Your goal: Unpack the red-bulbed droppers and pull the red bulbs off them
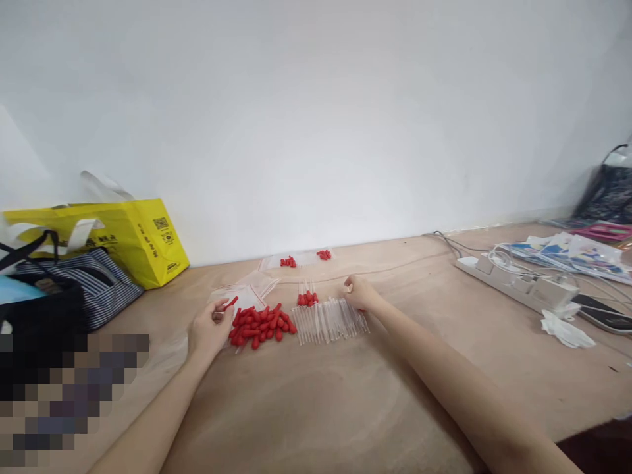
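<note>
My left hand (211,327) pinches a red rubber dropper bulb (232,303) between thumb and fingertips. Just right of that hand lies a pile of red rubber bulbs (259,325). A row of clear thin tubes (328,321) sits side by side to the right of the pile. Above the row, several tubes with red bulbs on their ends (307,297) lie together. At the right end of the row, my right hand (359,292) has its fingers closed; what they hold is too small to make out. A bit of red shows under this hand.
Clear zip bags (247,289) lie behind the pile. Bagged droppers with red bulbs (289,262) rest near the wall. A yellow bag (155,243) and a striped bag (106,289) stand left. On the right are a power strip (513,289), cables, a crumpled tissue (567,330) and a phone (605,316).
</note>
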Action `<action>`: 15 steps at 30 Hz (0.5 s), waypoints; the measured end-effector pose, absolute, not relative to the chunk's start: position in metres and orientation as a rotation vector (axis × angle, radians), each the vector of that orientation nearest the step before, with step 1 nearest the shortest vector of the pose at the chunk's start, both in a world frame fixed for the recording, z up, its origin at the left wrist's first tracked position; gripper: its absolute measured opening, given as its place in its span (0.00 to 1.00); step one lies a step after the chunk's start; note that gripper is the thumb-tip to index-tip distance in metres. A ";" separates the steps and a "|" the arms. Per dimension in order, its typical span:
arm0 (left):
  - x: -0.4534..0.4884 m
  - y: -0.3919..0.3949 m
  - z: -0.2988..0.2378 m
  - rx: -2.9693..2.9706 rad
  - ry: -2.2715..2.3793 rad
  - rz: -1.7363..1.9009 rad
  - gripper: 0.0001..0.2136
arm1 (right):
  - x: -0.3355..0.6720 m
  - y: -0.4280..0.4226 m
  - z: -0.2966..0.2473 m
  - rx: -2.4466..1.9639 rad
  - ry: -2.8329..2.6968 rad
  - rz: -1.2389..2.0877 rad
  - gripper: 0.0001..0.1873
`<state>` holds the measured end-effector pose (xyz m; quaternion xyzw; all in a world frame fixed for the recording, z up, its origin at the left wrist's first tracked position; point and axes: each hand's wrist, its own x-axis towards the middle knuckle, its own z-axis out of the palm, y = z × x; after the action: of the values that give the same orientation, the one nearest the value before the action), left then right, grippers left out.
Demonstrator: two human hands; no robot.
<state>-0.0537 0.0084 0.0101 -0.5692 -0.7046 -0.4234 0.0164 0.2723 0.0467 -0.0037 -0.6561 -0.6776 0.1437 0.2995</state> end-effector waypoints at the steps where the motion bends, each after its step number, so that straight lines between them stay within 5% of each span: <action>1: -0.052 0.008 0.010 -1.790 -2.193 -1.329 0.15 | 0.271 0.047 -0.005 -1.746 -1.818 0.377 0.11; 15: -0.042 0.001 0.013 -1.826 -2.333 -1.085 0.13 | 0.268 0.041 0.002 -1.825 -1.806 0.394 0.10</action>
<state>-0.0420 0.0007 0.0132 -0.5787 -0.7394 -0.3440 -0.0065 0.2675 0.0410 0.0019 -0.6769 -0.6695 0.1461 0.2686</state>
